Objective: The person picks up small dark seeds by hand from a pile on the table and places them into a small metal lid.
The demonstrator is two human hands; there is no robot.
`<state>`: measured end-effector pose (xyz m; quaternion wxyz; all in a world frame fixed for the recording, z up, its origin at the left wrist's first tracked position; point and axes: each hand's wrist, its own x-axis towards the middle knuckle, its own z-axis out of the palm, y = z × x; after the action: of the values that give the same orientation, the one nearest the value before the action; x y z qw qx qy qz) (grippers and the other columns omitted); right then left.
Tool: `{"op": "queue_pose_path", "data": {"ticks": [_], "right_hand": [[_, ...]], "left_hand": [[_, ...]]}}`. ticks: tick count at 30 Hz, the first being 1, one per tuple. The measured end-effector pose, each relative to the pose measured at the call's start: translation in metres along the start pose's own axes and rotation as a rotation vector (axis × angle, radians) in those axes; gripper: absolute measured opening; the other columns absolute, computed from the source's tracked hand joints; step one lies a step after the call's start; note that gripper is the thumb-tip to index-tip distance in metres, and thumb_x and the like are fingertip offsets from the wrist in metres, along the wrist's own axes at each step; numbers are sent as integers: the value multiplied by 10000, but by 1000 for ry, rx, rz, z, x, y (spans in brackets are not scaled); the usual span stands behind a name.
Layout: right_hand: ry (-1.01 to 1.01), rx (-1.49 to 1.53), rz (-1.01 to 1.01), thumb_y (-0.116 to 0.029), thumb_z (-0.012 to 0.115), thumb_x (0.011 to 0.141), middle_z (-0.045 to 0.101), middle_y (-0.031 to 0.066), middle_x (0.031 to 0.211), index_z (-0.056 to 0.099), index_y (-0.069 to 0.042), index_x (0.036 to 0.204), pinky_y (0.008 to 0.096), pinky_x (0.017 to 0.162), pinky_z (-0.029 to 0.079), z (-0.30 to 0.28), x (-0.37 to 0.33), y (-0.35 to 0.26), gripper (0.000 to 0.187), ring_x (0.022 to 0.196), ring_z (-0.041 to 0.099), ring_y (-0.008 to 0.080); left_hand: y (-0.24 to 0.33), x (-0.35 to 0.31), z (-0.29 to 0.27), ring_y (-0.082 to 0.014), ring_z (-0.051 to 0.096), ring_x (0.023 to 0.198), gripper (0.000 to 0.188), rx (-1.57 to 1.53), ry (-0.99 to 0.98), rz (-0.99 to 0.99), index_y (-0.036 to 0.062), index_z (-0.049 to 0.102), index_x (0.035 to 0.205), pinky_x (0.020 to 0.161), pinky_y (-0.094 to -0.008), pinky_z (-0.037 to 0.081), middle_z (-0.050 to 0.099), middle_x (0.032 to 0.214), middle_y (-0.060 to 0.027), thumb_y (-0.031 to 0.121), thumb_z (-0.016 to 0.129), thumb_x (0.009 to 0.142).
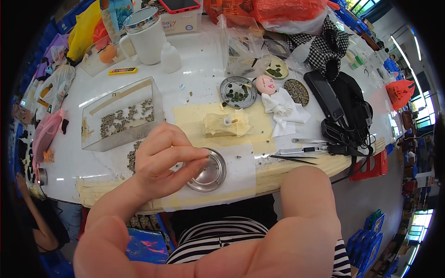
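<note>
Clear plastic box [127, 135], holding small grey-brown pieces [127, 116]: we are noting it left of our left hand [169, 160]. That hand: we are pinching thumb to forefinger; whether anything tiny is gripped, we cannot tell. Round metal dish [211, 179], no long axis: lying right of this nearer hand, partly behind its fingertips. Bent right arm [307, 194]: we are not seeing its hand, grip unknown.

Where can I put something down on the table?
White tabletop is bare between the small white plastic bottle and clear plastic box, and between the pink perforated basket and clear rectangular plastic tray. It's crowded around the black strapped bag.
</note>
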<state>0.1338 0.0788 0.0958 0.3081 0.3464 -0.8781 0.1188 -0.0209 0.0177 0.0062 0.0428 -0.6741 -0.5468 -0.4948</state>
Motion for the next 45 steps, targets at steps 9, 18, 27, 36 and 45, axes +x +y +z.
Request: {"op": "queue_pose_path", "data": {"ticks": [9, 18, 27, 36, 45], "right_hand": [[-6, -9, 8, -101, 678, 784, 622, 54, 835, 669, -32, 898, 284, 639, 454, 5, 2, 4, 133, 727, 566, 168], [-49, 71, -24, -110, 673, 782, 615, 50, 816, 665, -34, 877, 283, 627, 447, -14, -5, 3, 121, 712, 560, 164], [4, 23, -21, -119, 668, 781, 608, 46, 796, 660, -36, 855, 283, 615, 439, -26, -8, 5, 112, 696, 555, 161], [4, 32, 11, -128, 663, 779, 600, 42, 776, 655, -38, 834, 282, 603, 432, -16, -12, 0, 106, 681, 549, 157], [6, 36, 30, -137, 658, 777, 593, 38, 756, 650, -40, 813, 282, 591, 424, -9, -11, -7, 104, 666, 544, 154]], "left_hand": [[0, 1, 0, -187, 554, 672, 259, -41, 20, -20, 66, 751, 904, 617, -301, 445, 602, 733, -19, -8, 840, 672], [-2, -2, -6, -191, 551, 671, 248, -5, 72, -39, 71, 754, 879, 608, -304, 435, 598, 726, -19, -10, 841, 661], [-3, -3, -3, -194, 552, 667, 227, -18, 52, -37, 54, 753, 869, 607, -306, 422, 597, 727, -30, -14, 833, 667], [-5, -3, -4, -190, 554, 710, 207, -43, 32, -34, 34, 731, 892, 632, -298, 421, 614, 761, -40, -45, 792, 711], [-6, -4, -5, -181, 553, 702, 214, -32, 45, -41, 30, 734, 897, 616, -292, 414, 613, 758, -42, -57, 789, 709]]}}
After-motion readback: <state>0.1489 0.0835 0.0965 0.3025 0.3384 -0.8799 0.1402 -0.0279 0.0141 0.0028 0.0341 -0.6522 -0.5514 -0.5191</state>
